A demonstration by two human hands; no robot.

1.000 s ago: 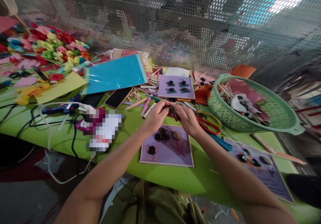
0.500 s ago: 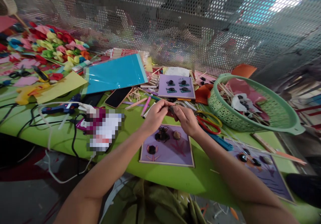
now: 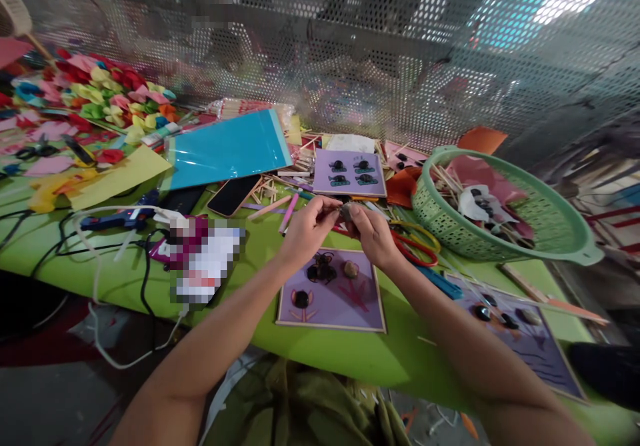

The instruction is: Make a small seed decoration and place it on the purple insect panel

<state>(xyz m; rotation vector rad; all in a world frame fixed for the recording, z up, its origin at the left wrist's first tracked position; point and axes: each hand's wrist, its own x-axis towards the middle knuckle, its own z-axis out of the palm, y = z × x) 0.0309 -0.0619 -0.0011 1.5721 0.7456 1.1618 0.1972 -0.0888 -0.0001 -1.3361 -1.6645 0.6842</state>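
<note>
Above the far edge of a purple picture board (image 3: pixel 300 318), my right hand (image 3: pixel 373 233) grips a small greyish pebble (image 3: pixel 345 212) between thumb and fingers. My left hand (image 3: pixel 311 229) is closed in a pinch at the pebble's left side, its fingertips touching or nearly touching it. Whatever lies inside that pinch is hidden. The board carries dark stones (image 3: pixel 321 271), a brown stone (image 3: pixel 351 269) and pink painted shapes (image 3: pixel 355 294). Red-handled scissors (image 3: pixel 417 253) lie just beyond my right wrist.
A green basket (image 3: pixel 450 229) of sticks and paper stands right. A second purple board (image 3: pixel 543 359) lies near my right forearm. Leftward are a glue gun (image 3: pixel 120 218), white cable (image 3: pixel 95 299), phone (image 3: pixel 233 194) and blue sheet (image 3: pixel 225 147). A perforated metal panel (image 3: pixel 325 46) rises behind.
My left fingertips have shifted slightly and more of the pebble shows between my hands. My right hand keeps its grip. The whole view has moved a little.
</note>
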